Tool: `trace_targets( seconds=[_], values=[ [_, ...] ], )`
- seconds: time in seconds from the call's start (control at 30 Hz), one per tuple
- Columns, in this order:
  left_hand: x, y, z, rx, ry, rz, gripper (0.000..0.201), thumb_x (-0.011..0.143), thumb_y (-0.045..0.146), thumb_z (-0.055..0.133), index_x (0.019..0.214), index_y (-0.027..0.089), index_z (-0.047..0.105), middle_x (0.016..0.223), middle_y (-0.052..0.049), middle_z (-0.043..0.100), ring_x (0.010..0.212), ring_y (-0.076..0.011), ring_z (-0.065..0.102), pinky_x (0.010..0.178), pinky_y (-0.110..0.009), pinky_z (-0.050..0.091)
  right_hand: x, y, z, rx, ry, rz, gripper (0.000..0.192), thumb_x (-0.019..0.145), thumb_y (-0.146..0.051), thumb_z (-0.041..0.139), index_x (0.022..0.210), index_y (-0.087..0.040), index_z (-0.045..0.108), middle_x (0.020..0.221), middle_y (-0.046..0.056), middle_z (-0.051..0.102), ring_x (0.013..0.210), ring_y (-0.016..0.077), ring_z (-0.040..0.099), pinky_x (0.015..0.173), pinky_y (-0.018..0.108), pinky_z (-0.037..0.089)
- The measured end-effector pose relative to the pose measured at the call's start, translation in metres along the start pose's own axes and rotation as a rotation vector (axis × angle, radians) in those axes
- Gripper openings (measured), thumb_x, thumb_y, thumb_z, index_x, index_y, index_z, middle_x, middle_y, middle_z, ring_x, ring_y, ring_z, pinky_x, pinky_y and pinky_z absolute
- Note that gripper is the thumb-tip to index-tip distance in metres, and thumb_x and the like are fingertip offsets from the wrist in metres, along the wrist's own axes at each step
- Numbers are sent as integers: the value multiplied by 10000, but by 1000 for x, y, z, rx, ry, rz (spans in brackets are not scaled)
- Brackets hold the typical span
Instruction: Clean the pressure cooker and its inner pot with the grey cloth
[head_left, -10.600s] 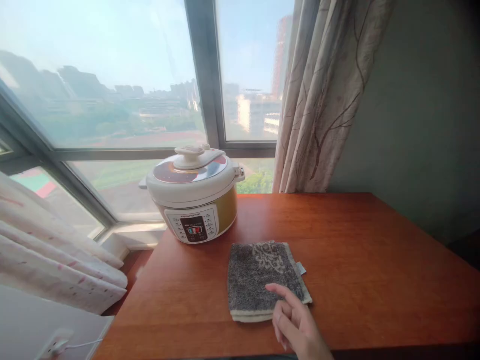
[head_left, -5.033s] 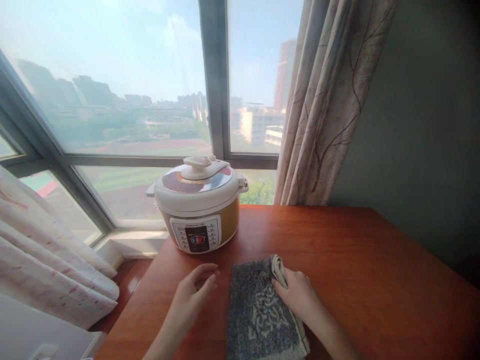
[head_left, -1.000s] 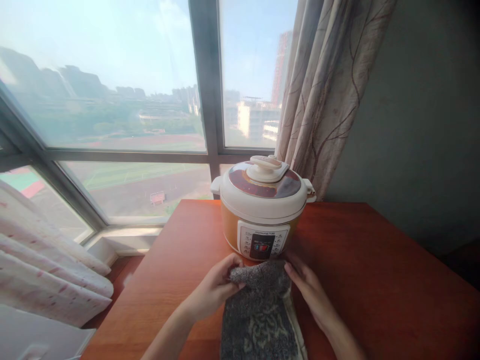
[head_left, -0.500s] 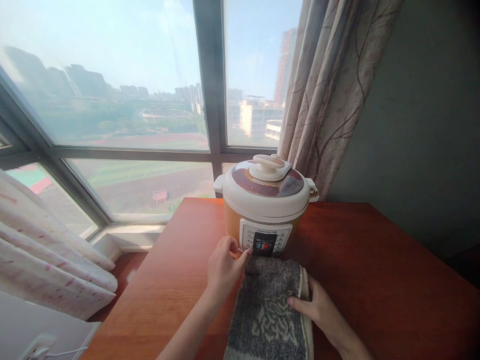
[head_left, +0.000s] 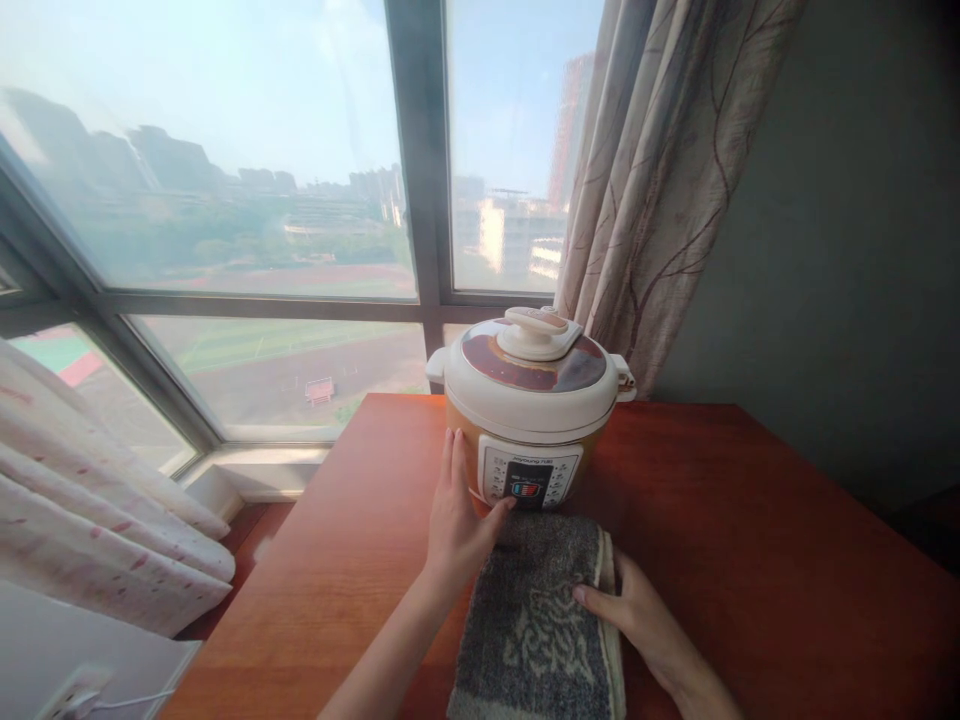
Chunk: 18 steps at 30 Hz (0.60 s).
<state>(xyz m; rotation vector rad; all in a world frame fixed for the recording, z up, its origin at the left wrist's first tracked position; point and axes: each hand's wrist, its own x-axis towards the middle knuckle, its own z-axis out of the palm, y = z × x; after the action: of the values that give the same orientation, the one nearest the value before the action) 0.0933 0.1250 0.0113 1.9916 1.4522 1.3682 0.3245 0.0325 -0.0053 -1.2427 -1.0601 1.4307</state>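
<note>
Towel (head_left: 544,610) in the right hand (head_left: 637,605), pinched lightly by its right edge: thumb flat on top, fingers tucked out of sight behind the pale hem. In the left hand (head_left: 461,510), nothing, to all appearance; thumb and fingers wide apart, just beside the towel's far left corner. Fingers straight up along the lower left side of the cooker (head_left: 529,415), thumb tip near the foot of the control panel (head_left: 529,475). Thumb contact with panel or towel: impossible to tell. Between the hands, then, folded and lengthwise away from the person toward the cooker, far end tilted slightly right, near end out of view at the bottom. Right hand nearer along the long side, left hand nearer at the far end and to the cooker. Straight beyond that end, cooker upright on the desk (head_left: 337,520), lid (head_left: 487,360) on, panel toward the person; contact between base and towel too hidden to judge. Farther out, window (head_left: 262,230) behind and to the left, patterned curtain (head_left: 667,180) at right.
</note>
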Motion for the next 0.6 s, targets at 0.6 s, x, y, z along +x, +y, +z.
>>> trace_targets(
  seconds=[0.6],
  values=[
    [-1,0,-4,72,-9,19,1071,841,372,719,1629,258,3,1689,-183,159,1557,-363,179,1214,-595,287,-18,-35,23,169,196,-29,505,561,-360,869,1029,-213,749,984,82,780,978,367,713,885,471,543]
  ],
)
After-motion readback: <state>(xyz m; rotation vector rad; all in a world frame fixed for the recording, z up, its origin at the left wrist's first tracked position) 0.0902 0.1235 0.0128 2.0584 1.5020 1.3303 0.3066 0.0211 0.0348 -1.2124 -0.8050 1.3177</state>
